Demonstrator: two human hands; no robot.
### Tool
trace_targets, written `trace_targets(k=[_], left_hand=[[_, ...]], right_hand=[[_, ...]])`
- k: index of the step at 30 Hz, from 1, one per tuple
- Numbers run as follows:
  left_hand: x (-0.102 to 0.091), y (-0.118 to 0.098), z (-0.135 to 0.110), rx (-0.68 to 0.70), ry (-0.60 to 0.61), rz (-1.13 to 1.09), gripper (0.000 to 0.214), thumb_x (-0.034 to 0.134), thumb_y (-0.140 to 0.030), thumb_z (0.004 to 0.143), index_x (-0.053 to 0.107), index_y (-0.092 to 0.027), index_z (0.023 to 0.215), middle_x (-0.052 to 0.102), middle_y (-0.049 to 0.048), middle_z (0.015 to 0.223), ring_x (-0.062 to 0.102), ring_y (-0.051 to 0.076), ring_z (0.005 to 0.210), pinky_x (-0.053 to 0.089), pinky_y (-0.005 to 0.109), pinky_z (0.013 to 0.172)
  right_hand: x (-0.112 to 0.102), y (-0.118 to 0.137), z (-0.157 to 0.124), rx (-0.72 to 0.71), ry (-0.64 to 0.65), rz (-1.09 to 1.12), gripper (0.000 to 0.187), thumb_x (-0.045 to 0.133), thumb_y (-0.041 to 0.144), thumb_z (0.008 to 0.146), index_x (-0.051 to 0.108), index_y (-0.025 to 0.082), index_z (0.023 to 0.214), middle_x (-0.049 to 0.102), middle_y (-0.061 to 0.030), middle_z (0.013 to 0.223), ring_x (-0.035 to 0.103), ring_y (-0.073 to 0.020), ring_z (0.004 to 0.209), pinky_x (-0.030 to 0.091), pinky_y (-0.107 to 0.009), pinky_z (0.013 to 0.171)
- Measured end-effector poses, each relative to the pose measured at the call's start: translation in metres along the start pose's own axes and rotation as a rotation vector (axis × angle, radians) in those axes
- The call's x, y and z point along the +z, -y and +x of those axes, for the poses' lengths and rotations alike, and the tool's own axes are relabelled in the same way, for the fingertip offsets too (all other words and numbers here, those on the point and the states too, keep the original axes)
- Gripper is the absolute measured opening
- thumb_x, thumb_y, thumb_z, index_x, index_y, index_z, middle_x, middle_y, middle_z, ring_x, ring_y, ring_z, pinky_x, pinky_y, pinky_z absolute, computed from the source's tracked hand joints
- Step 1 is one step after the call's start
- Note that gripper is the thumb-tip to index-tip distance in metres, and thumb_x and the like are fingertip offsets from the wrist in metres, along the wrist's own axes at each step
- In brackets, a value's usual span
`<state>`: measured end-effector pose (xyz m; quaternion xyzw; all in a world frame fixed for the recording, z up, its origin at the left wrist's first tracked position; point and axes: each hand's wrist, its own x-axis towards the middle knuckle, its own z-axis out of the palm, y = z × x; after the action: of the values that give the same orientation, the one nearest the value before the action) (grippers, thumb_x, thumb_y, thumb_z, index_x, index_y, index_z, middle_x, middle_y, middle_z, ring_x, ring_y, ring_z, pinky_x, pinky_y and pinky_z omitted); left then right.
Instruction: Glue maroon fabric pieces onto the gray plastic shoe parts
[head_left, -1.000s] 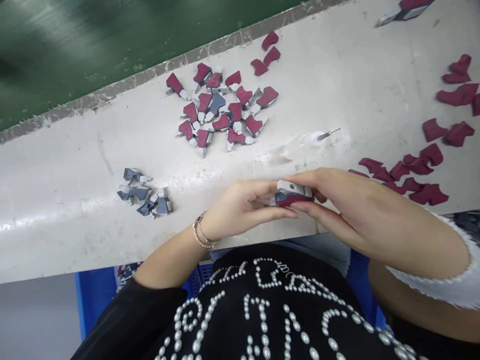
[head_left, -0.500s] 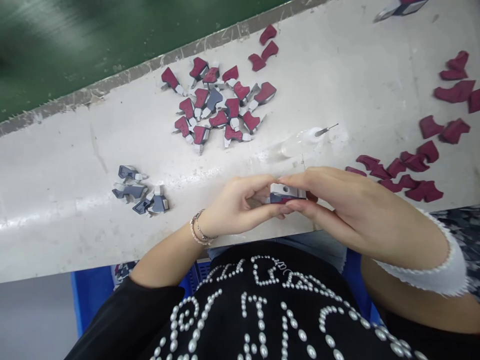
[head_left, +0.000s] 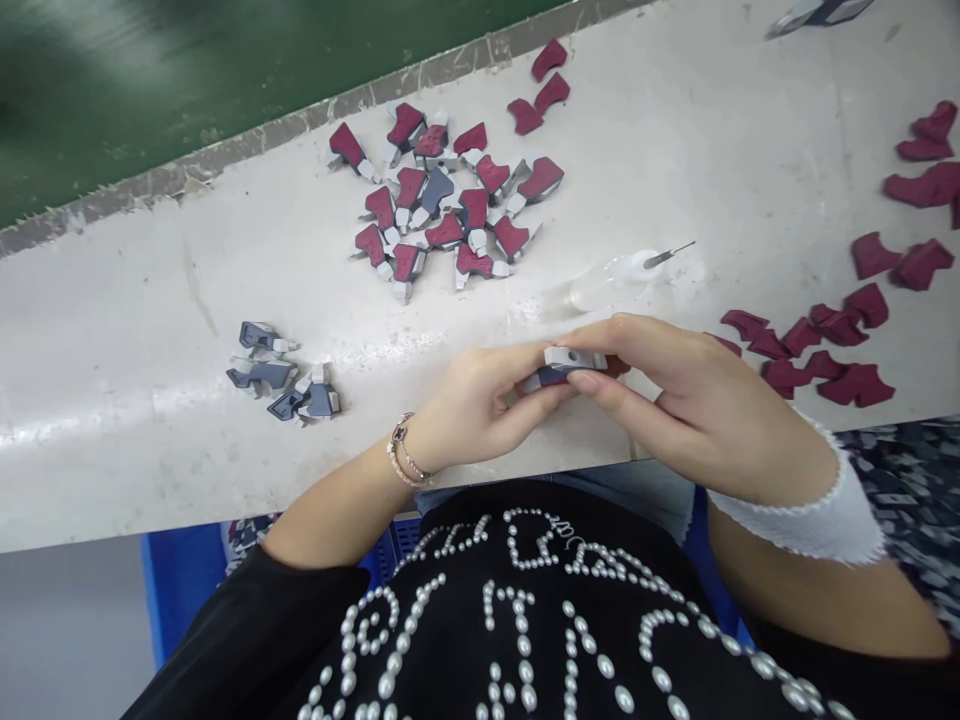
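Observation:
Between my two hands, near the table's front edge, is a small grey-and-white plastic part [head_left: 574, 359] with a round hole in its pale side. My left hand [head_left: 487, 405] grips its left end between thumb and fingers. My right hand [head_left: 667, 395] pinches its right end, thumb across the near side. Fingers hide much of the part. Just beyond them lies a clear bottle with a thin metal needle tip [head_left: 611, 283]. To the right are several loose maroon pieces [head_left: 859, 384]. Farther off sits a cluster of grey-and-white parts with maroon faces [head_left: 472, 208].
A smaller group of grey parts [head_left: 262, 375] lies at the left of the white table [head_left: 135, 400]. Three maroon pieces [head_left: 551, 92] rest near the far edge, beyond which is a green surface [head_left: 187, 90]. Blue bins [head_left: 180, 590] stand below the front edge.
The part has tilted slightly in my hands, and my right hand and forearm have shifted left and turned. The table pieces appear a little shifted as the view moves.

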<state>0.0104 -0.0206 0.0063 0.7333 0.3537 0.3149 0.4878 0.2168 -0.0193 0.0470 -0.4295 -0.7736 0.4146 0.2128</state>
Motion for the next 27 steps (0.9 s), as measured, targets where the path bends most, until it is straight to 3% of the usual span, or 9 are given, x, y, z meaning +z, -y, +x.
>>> trace_targets(k=[9,15,20,27], left_hand=[[0.001,-0.001,0.001,-0.063,0.007,-0.021,0.018,0.062,-0.029,0.093,0.063,-0.015,0.081,0.072,0.0032,0.070,0.061,0.009,0.057,0.049,0.021,0.054],[0.001,-0.002,0.001,-0.014,0.005,-0.026,0.014,0.063,-0.023,0.092,0.065,-0.014,0.080,0.069,0.0009,0.064,0.061,0.008,0.053,0.047,0.018,0.050],[-0.002,-0.005,0.002,-0.066,0.055,-0.173,0.017,0.065,-0.029,0.093,0.064,-0.015,0.083,0.069,0.0003,0.065,0.064,0.009,0.053,0.050,0.017,0.050],[-0.004,-0.007,0.003,-0.053,0.107,-0.100,0.019,0.065,-0.032,0.093,0.064,-0.016,0.083,0.064,-0.0015,0.058,0.056,0.008,0.049,0.045,0.019,0.048]], right_hand=[[0.003,0.001,0.000,0.022,0.040,-0.060,0.015,0.046,0.029,0.104,0.057,0.019,0.103,0.066,-0.0061,0.098,0.060,-0.0192,0.084,0.046,-0.034,0.072],[0.005,0.005,-0.003,0.018,0.009,-0.135,0.019,0.044,0.028,0.104,0.059,0.019,0.097,0.062,-0.0037,0.081,0.055,-0.0193,0.074,0.042,-0.034,0.067],[-0.003,0.007,-0.007,0.054,0.060,-0.062,0.019,0.044,0.031,0.105,0.057,0.020,0.114,0.068,-0.0072,0.101,0.063,-0.0203,0.085,0.048,-0.034,0.072],[-0.006,0.008,-0.013,0.027,0.073,-0.118,0.020,0.044,0.029,0.106,0.059,0.018,0.113,0.066,-0.0051,0.092,0.061,-0.0172,0.076,0.046,-0.032,0.066]])
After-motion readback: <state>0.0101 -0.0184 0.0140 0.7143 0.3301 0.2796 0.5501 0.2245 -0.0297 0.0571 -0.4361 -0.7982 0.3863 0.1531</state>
